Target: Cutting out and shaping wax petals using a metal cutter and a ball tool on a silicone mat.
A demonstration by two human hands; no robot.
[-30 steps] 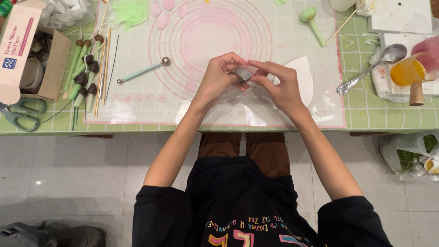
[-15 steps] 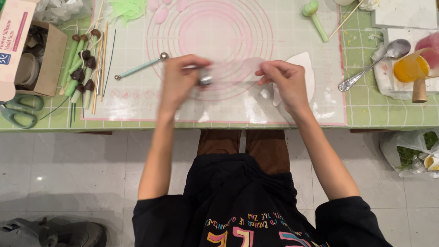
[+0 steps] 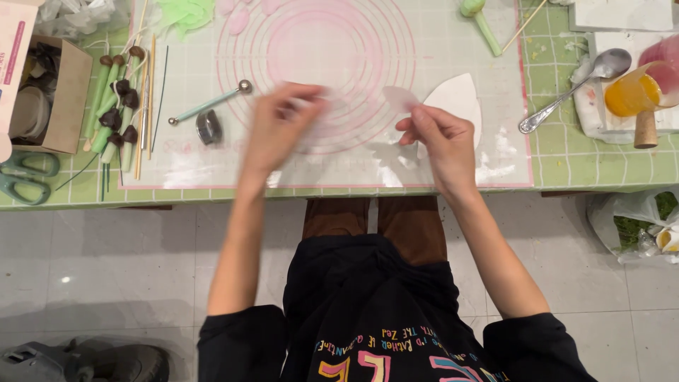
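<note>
My right hand [image 3: 440, 141] pinches a small pale pink petal-shaped piece [image 3: 398, 97] between thumb and fingertips, above the white mat with pink circles [image 3: 453, 42]. My left hand [image 3: 281, 127] is blurred by motion over the mat's lower rings, with its fingers loosely spread and nothing clear in them. A small round metal cutter [image 3: 209, 127] lies on the mat to the left of that hand. Just beyond it rests a ball-tipped modelling tool [image 3: 209, 103]. A white teardrop-shaped sheet [image 3: 458, 97] lies behind my right hand.
Green stems with dark tips [image 3: 113, 106] and thin sticks lie at the mat's left edge. Further left are an open cardboard box [image 3: 67, 99] and green scissors [image 3: 21, 177]. At the right are a spoon [image 3: 573, 88] and a cup of orange liquid [image 3: 633, 92]. A bag [image 3: 636, 226] sits on the floor.
My hands have parted from working together on the cutter. The metal cutter now lies on the mat at the left, and my right hand holds the pink petal piece alone.
</note>
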